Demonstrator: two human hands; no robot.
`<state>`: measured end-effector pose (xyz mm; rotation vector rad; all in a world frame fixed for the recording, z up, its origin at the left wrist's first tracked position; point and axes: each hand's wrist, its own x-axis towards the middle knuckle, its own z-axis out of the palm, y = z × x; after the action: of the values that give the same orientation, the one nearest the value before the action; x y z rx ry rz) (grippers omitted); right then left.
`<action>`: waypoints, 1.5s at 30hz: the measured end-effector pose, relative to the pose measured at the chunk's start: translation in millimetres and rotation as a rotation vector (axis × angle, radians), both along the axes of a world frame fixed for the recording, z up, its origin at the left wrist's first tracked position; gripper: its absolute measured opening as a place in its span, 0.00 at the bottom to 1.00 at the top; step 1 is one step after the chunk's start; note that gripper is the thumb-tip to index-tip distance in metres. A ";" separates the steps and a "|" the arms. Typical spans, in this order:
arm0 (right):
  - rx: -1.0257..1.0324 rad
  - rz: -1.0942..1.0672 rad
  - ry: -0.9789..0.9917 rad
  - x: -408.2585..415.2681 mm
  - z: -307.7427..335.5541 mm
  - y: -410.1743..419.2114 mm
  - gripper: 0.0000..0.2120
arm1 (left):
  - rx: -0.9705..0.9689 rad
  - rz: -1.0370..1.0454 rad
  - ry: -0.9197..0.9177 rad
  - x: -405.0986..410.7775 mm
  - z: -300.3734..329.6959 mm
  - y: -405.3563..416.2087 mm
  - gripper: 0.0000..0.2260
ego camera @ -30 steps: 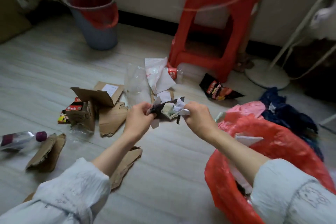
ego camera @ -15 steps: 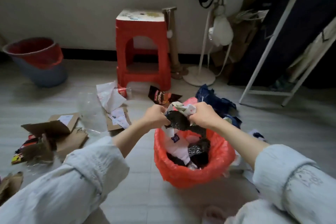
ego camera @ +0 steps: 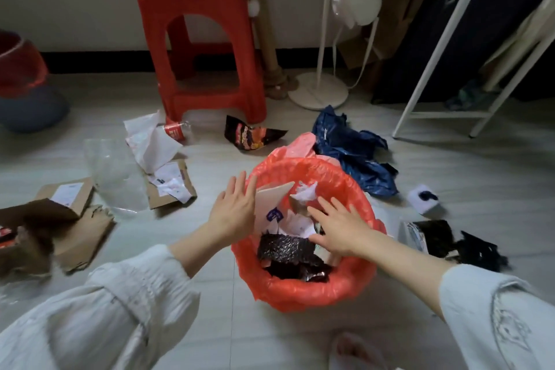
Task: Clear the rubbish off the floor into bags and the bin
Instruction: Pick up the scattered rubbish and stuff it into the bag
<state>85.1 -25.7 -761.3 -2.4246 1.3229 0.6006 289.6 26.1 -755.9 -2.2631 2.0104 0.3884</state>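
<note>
Red bag (ego camera: 303, 294) stands open on the floor (ego camera: 450, 174), holding paper (ego camera: 271, 204) and black wrappers (ego camera: 285, 249). Left hand (ego camera: 234, 207) hovers at the bag's left rim, fingers straight, holding nothing. Right hand (ego camera: 339, 225) is spread over the contents, empty. Cardboard (ego camera: 78, 228) and a snack packet (ego camera: 252, 137) lie on the floor to the left and behind.

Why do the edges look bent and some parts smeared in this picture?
Head view: the wide lens bows the white rack at the right edge; the sleeves and cardboard low left are motion-blurred; the light is dim and soft, dark behind the rack; the red bag and both open hands stay fairly sharp.
</note>
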 end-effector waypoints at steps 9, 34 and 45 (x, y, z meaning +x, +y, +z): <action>-0.045 -0.318 -0.060 -15.1 -8.9 6.7 0.33 | 0.121 0.247 0.106 15.6 -15.8 -5.2 0.26; 0.084 0.151 -0.285 115.6 49.0 46.6 0.31 | 0.081 0.216 -0.002 108.6 41.2 104.1 0.32; -0.112 -0.229 -0.266 -74.6 126.5 91.2 0.28 | -0.193 -0.109 0.396 -81.1 118.1 52.5 0.21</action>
<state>10.6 65.5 -634.9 -2.2923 1.5214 0.1424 208.5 78.6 -637.9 -2.3176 2.4439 0.7097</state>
